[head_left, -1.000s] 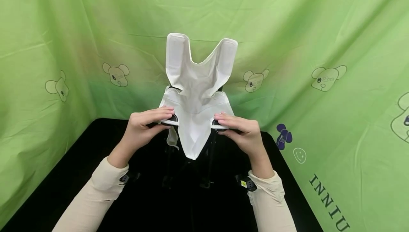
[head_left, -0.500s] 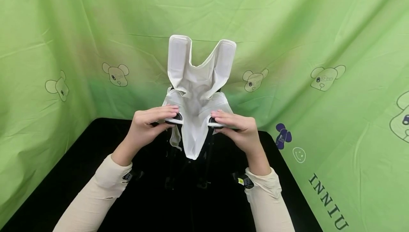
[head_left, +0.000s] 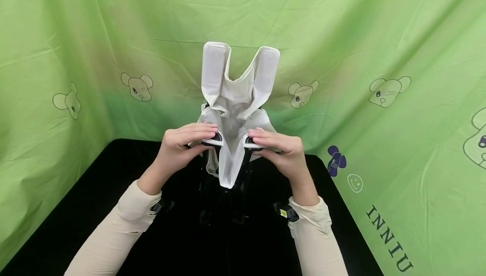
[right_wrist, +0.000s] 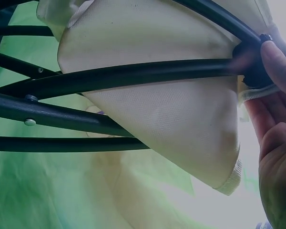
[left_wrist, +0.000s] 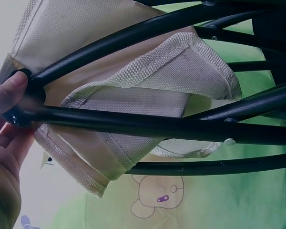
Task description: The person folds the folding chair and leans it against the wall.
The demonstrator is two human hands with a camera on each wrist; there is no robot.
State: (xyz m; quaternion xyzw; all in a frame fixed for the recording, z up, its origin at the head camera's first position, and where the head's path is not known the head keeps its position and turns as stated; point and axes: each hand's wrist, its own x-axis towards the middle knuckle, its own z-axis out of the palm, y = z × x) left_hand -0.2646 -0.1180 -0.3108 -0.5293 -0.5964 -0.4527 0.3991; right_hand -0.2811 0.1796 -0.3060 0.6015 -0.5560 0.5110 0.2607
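A small folding camp chair with a white fabric seat and dark metal legs stands half folded in the middle of the head view. Its backrest rises at the rear with two upright side flaps. My left hand grips the front left corner of the seat, thumb below and fingers above. At the front right corner my right hand holds on the same way. Between the hands the fabric sags into a narrow fold. In the right wrist view, crossed tubes run from the held corner, joined by rivets.
The chair stands on a black table. Green curtains with cartoon prints hang behind and at both sides. Dark wrist straps sit at the cream sleeves.
Both hands have moved inward, bringing the two front corners closer together. The backrest flaps and legs have drawn nearer to each other, and the seat fabric has folded deeper.
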